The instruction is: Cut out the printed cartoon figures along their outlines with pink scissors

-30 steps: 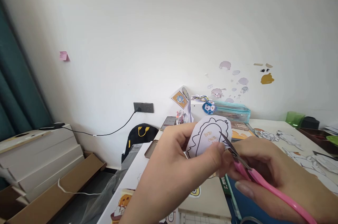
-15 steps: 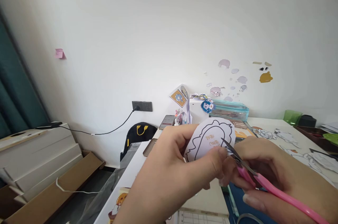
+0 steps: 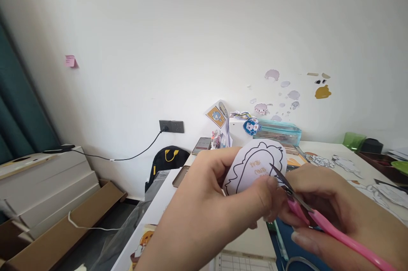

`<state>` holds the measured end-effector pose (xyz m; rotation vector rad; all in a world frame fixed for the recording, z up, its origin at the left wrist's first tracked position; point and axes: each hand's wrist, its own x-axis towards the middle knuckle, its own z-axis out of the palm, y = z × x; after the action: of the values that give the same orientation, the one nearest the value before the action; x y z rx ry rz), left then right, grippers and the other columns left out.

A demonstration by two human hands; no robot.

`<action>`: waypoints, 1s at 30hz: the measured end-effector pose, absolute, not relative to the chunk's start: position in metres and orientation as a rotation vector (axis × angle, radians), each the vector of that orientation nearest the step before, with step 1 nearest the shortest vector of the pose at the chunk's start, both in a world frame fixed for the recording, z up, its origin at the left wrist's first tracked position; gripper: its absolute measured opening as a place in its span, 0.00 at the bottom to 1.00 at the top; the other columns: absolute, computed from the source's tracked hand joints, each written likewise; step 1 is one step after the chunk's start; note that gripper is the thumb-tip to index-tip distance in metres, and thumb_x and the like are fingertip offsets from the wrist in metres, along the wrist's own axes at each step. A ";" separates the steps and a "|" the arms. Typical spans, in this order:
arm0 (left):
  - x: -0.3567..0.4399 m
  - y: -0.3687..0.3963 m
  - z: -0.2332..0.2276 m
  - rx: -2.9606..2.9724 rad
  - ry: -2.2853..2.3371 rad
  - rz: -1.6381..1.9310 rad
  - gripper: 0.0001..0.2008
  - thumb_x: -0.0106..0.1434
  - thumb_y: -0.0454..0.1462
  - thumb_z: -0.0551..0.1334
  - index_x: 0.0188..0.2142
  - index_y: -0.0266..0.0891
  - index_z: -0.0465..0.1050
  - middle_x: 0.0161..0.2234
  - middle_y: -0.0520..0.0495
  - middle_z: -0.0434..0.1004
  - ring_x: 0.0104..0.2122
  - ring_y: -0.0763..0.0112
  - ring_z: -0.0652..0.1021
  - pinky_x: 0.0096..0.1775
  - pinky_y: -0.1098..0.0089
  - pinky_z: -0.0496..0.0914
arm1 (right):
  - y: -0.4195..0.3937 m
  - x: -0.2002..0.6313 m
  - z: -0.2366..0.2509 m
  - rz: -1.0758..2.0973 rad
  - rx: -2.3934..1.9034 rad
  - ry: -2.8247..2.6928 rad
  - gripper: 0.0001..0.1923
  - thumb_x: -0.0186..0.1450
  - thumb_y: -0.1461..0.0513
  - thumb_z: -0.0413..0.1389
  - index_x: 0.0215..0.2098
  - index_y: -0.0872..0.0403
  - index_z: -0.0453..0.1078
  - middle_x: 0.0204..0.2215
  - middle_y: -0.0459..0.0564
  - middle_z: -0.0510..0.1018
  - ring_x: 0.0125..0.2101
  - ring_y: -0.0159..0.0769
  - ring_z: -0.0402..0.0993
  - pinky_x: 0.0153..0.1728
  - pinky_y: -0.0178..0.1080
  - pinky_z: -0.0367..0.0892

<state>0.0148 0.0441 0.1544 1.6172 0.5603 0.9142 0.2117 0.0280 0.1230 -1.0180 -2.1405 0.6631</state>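
Paper cutout (image 3: 255, 164), a white piece with a scalloped black outline, is held up over the desk (image 3: 331, 154), pinched between thumb and fingers of the left hand (image 3: 219, 203). To its right, the right hand (image 3: 338, 207) grips pink-handled scissors (image 3: 306, 209), blades nearly closed at the paper's right edge. Trimming along the outline seems underway; continuing calls for turning the paper into the blades.

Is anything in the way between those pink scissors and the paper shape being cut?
Nothing visible. The scissors, gripped in the right hand, already have their blades at the right edge of the paper cutout. The left hand pinches the cutout from the lower left, its thumb close beside the blades but not across them.
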 end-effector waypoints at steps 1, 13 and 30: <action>0.015 0.045 0.154 1.621 0.566 0.909 0.08 0.62 0.30 0.60 0.26 0.36 0.70 0.23 0.53 0.69 0.24 0.78 0.66 0.25 0.78 0.61 | 0.028 0.211 0.123 0.684 -1.023 -2.121 0.16 0.50 0.68 0.54 0.33 0.45 0.74 0.23 0.43 0.68 0.22 0.35 0.64 0.20 0.35 0.60; 0.015 0.056 0.148 1.685 0.549 0.937 0.12 0.64 0.32 0.59 0.24 0.36 0.70 0.22 0.55 0.71 0.21 0.81 0.66 0.24 0.81 0.63 | 0.030 0.201 0.134 0.901 -1.045 -2.037 0.06 0.53 0.65 0.52 0.22 0.50 0.58 0.20 0.39 0.54 0.21 0.31 0.50 0.21 0.37 0.49; 0.013 0.054 0.145 1.743 0.709 0.928 0.11 0.64 0.38 0.60 0.25 0.37 0.69 0.23 0.52 0.68 0.24 0.76 0.66 0.24 0.75 0.60 | 0.032 0.200 0.132 0.560 -1.067 -1.988 0.01 0.53 0.63 0.61 0.25 0.51 0.73 0.16 0.40 0.65 0.19 0.32 0.61 0.18 0.33 0.59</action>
<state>0.0135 0.0539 0.1452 1.7427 0.7091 0.9276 0.1997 0.0323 0.1315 -1.0674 -1.9883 0.5600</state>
